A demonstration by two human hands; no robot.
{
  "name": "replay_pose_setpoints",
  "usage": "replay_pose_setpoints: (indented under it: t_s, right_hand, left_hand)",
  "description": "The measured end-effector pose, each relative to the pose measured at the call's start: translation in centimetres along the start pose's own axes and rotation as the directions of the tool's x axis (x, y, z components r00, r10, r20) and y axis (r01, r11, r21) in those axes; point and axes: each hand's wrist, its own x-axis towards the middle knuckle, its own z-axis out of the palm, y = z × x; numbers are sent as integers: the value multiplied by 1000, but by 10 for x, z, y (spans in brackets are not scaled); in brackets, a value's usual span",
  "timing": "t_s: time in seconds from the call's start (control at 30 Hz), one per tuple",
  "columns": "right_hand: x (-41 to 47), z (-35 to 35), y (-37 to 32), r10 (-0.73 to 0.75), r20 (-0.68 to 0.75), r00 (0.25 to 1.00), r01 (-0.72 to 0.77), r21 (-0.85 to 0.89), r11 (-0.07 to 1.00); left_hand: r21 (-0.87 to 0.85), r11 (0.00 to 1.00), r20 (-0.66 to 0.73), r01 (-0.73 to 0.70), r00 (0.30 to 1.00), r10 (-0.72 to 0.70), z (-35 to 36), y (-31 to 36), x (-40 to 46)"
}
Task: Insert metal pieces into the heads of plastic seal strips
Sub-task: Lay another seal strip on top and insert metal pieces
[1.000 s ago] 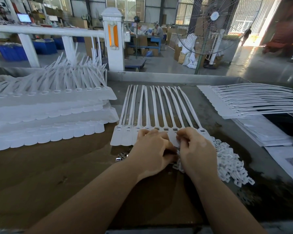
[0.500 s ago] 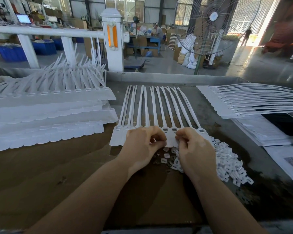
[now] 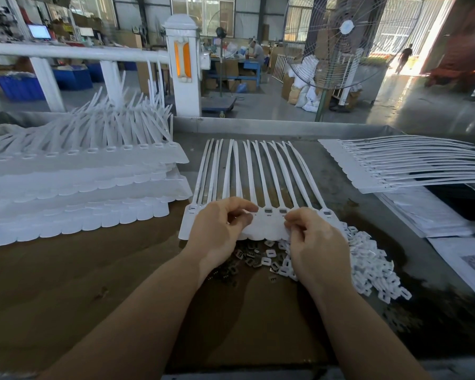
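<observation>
Insertion step in hand, mid-row of strips [image 3: 258, 185].
Left hand [image 3: 217, 231] and right hand [image 3: 317, 242] pinching heads; piece unseen. Next: fresh piece from near pile [image 3: 247, 259].

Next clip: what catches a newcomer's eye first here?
Two bare hands, the left hand and right hand, pinch the near edge of a white sheet of seal strips at table centre. Below them lies a heap of small clips. A tall stack of strip sheets fills the left.
</observation>
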Motion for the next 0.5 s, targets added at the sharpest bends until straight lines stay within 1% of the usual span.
replay_pose_setpoints:
  t_s: [0.33, 0.5]
  right_hand:
    - [-1, 1, 0, -8, -7, 1000, 8, 4, 1000]
    - [-1, 1, 1, -5, 6, 1000, 5, 3, 1000]
  left_hand:
    - [-157, 985, -3, 68, 998, -69, -1, 0, 0]
    - [-132, 990, -6, 47, 999, -49, -3, 1, -2]
